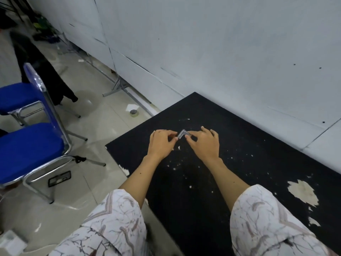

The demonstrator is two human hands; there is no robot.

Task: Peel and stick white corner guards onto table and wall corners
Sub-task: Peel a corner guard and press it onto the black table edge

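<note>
Corner guard (182, 133), small, light and likely stiff, is pinched at each end by left hand (160, 143) and right hand (203, 144) above the black table (239, 145), best gripped by its arms.

A black counter (230, 163) stands with its far edge against the pale wall (203, 43). Its dark top is worn, with small white flecks (175, 168) scattered over it and a bare, pale chipped patch (304, 191), possibly peeled coating, near its right side.
</note>
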